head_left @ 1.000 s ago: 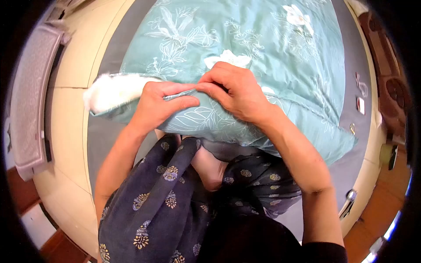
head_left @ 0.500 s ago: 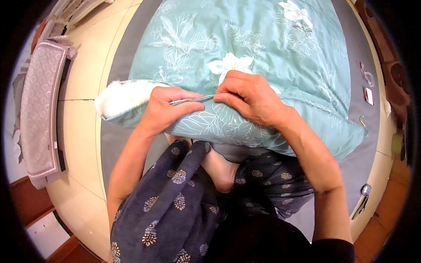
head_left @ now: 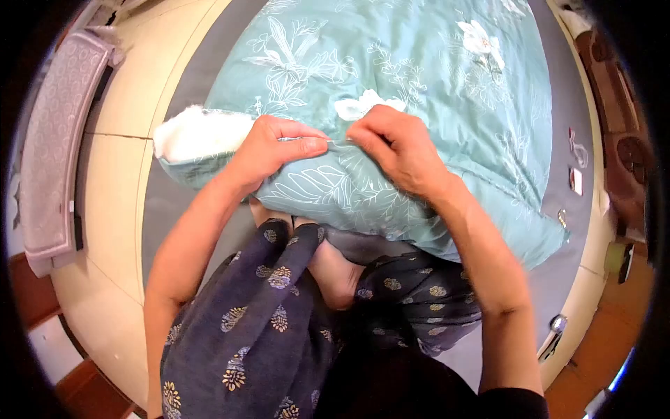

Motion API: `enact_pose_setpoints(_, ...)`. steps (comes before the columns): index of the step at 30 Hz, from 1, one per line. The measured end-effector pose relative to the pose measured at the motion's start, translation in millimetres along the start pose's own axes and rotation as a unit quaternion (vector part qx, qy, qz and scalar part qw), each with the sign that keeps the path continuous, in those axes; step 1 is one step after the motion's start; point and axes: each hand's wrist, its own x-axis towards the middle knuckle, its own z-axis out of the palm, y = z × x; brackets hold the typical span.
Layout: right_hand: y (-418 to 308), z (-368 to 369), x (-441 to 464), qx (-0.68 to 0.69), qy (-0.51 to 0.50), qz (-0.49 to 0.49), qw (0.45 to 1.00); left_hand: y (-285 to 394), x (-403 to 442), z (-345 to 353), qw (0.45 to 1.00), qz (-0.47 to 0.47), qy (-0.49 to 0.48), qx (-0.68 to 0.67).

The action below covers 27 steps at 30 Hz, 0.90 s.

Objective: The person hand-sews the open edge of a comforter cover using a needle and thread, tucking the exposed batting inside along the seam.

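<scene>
A teal duvet cover (head_left: 447, 140) with white flower prints is spread in front of me, its near edge folded up above my legs. White fluffy filling (head_left: 202, 136) shows through the opening at its left end. My left hand (head_left: 279, 150) is closed on the folded edge, thumb on the near side and fingers on the far side. Just right of it, my right hand (head_left: 398, 146) pinches the same edge between thumb and forefinger. Cloth is bunched into a small ridge between the two hands. Whether a small thing is between the right fingertips is hidden.
The cover lies on a grey mat (head_left: 174, 216) over a tiled floor (head_left: 105, 230). On the mat's right side are a small red-and-white packet (head_left: 576, 180) and a metal tool (head_left: 556, 326). A padded lilac bench (head_left: 59, 146) stands left, carved wooden furniture (head_left: 624, 140) right.
My right hand has shifted slightly up, and the cloth edge between my hands is now more bunched. The left hand keeps its pinch. The whole view has tilted a little.
</scene>
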Motion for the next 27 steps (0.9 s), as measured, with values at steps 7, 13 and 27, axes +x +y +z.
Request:
enact_pose_setpoints(7,-28.8,-54.2,-13.0,0.535,0.187,0.141,0.811,-7.3,6.7,-4.3,0.990,-0.063,-0.008,-0.123)
enact_pose_setpoints(13,-41.2,-127.5,-35.5,0.844,0.082,0.095,0.522,-3.9,7.7,-5.8,0.988,-0.072,-0.019,-0.133)
enact_pose_setpoints(27,-33.1,-8.3,-31.2,0.029,-0.069,0.198,0.977,-5.4,2.8,2.2,0.985,-0.058,0.011,-0.165)
